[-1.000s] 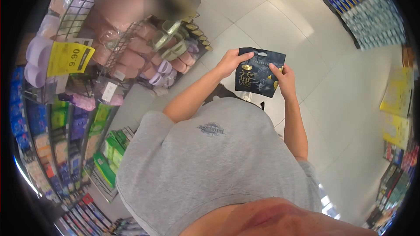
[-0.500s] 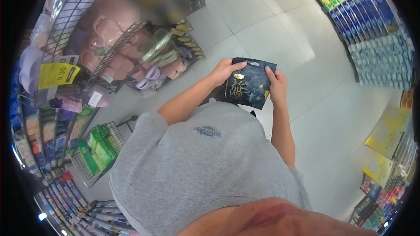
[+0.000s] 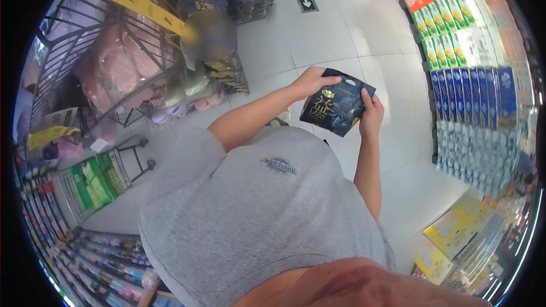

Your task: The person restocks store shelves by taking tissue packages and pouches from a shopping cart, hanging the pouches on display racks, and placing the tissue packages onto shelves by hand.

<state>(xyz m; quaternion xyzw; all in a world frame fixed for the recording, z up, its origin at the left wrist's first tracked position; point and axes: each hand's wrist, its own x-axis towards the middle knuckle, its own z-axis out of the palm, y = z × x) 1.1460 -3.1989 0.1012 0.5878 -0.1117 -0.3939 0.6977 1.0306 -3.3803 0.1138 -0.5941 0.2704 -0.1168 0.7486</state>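
Note:
A black packet (image 3: 335, 105) with gold lettering and a hang hole is held out in front of my chest, over the tiled floor. My left hand (image 3: 313, 82) grips its upper left corner, thumb on the front face. At the upper right edge, my right hand (image 3: 371, 112) pinches the packet with the thumb on its front. The fingers behind the packet are hidden.
Wire racks (image 3: 114, 34) with wrapped pink slippers stand at the left. Beyond them hang dark packets (image 3: 224, 71). A cart (image 3: 96, 182) with green packs is at lower left. Blue boxes (image 3: 475, 96) are stacked on the right. A floor arrow sign (image 3: 306, 1) lies ahead.
The view has turned, so the racks and cart have shifted left and more stacked goods show on the right. The packet is tilted more, still in both hands.

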